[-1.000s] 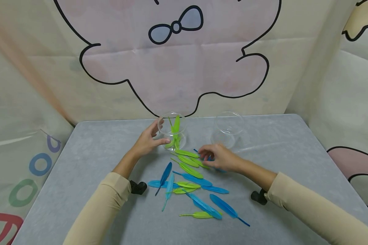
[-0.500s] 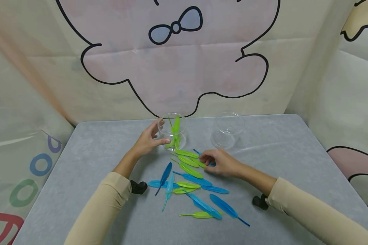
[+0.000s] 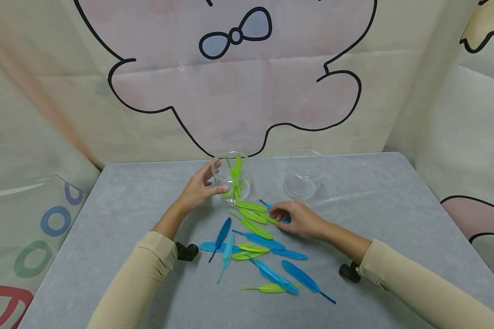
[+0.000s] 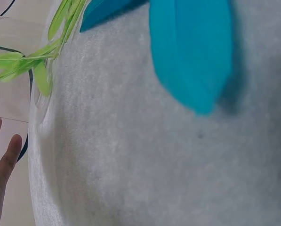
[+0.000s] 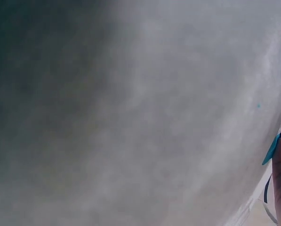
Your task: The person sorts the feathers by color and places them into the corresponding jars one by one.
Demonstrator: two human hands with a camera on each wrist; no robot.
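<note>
Two clear cups stand on the counter; one, the landmark cup, holds upright green sprigs, and the second cup is to its right. On the landmark cup's near side lie scattered green feathers and blue feathers.

The left hand is at the landmark cup's left side, its grip spread wide, thumb in front, fingertips apparently resting against the wall to steady it. The right hand, near and to the right of that cup, has its fingers bent at the end of one green feather, over a blue feather; whether that grip pinches either, I cannot tell.

The step in hand looks like picking a single feather from the scatter. My judgement is that the next move calls for a fine pinch that separates green from blue, with the landmark cup held steady.
</note>
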